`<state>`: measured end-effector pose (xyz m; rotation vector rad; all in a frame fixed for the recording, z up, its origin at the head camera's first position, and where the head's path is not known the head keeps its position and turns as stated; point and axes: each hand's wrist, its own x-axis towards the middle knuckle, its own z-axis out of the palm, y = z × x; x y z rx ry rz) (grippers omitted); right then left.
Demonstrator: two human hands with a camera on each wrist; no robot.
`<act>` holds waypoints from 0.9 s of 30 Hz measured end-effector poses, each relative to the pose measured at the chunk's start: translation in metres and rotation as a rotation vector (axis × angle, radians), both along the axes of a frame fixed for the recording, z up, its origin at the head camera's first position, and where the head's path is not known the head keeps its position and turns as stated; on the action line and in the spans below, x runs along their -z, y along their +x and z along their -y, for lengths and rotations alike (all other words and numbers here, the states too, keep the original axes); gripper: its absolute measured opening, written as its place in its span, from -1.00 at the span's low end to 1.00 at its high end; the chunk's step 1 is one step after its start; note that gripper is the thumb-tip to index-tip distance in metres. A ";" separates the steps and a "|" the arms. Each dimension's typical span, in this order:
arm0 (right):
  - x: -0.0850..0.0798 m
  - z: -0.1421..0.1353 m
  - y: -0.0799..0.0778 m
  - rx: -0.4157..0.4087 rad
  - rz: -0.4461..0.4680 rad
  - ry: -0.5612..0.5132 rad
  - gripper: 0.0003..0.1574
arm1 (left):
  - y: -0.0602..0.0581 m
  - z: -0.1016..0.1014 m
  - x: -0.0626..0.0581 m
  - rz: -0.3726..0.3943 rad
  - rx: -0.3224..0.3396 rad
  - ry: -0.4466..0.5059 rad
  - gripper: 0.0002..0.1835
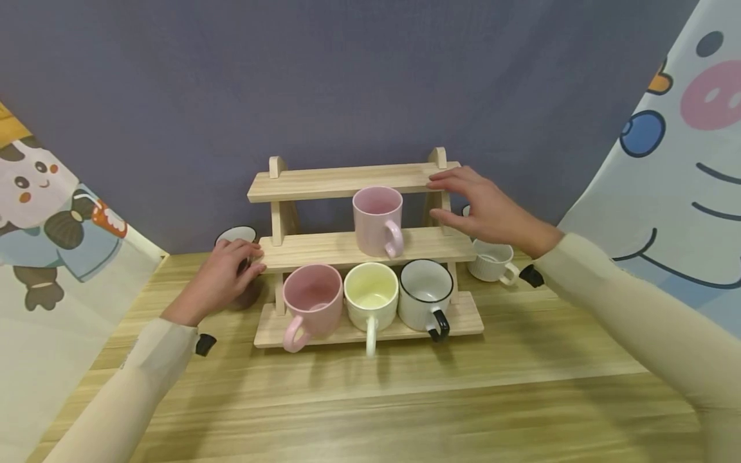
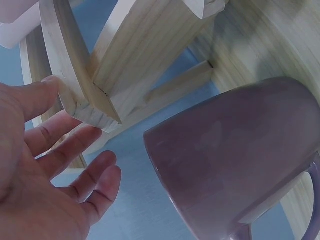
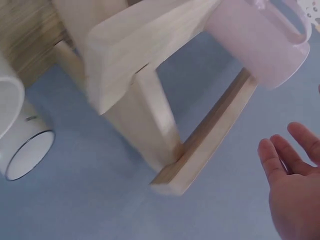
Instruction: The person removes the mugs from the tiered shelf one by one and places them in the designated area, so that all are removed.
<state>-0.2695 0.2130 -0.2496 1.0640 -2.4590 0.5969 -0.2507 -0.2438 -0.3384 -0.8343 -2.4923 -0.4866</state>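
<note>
A three-tier wooden display shelf (image 1: 338, 251) stands on the table against a dark backdrop. My left hand (image 1: 228, 273) is at the left end of its middle board; in the left wrist view the thumb (image 2: 42, 97) lies on one side of the board and two fingers on the other, pinching it. With fingers extended, my right hand (image 1: 483, 209) hovers by the right end of the top board, holding nothing. A light pink mug (image 1: 376, 225) sits on the middle board. Along the bottom board stand a darker pink mug (image 1: 315, 302), a pale yellow mug (image 1: 372, 299) and a black-rimmed white mug (image 1: 425, 296), handles forward.
A mauve mug (image 2: 235, 155) stands left of the shelf, partly hidden by my left hand in the head view, with a dark-rimmed cup (image 1: 238, 233) behind it. To the right is a ribbed white cup (image 1: 489, 263); another dark-rimmed cup (image 3: 30, 155) stands near it.
</note>
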 end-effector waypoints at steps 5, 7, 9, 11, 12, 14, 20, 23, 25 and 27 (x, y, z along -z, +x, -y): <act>-0.006 0.024 -0.001 -0.022 0.012 0.010 -0.37 | -0.001 0.001 0.001 -0.001 -0.004 -0.001 -0.83; -0.008 0.033 -0.002 -0.025 0.030 0.015 -0.35 | -0.001 0.001 0.001 0.004 -0.007 -0.002 -0.83; -0.010 0.041 -0.004 -0.024 0.051 0.025 -0.31 | -0.001 0.001 0.001 0.008 -0.009 -0.001 -0.83; -0.011 0.049 -0.007 -0.016 0.080 0.036 -0.27 | -0.001 0.000 0.001 0.009 -0.008 -0.002 -0.83; -0.012 0.053 -0.008 -0.008 0.090 0.046 -0.24 | -0.001 0.000 0.001 0.008 -0.008 -0.001 -0.83; -0.013 0.061 -0.011 0.020 0.116 0.073 -0.18 | -0.001 0.001 0.001 0.006 -0.007 -0.001 -0.83; -0.014 0.082 -0.021 0.115 0.184 0.150 -0.01 | -0.002 0.002 0.002 0.008 -0.010 0.004 -0.83; -0.015 0.089 -0.024 0.142 0.197 0.169 0.03 | -0.002 0.002 0.003 0.010 -0.009 0.006 -0.83; -0.015 0.093 -0.026 0.159 0.202 0.186 0.04 | -0.002 0.003 0.003 0.011 -0.007 0.008 -0.83; -0.016 0.096 -0.027 0.169 0.203 0.192 0.02 | -0.003 0.003 0.003 0.011 -0.006 0.010 -0.83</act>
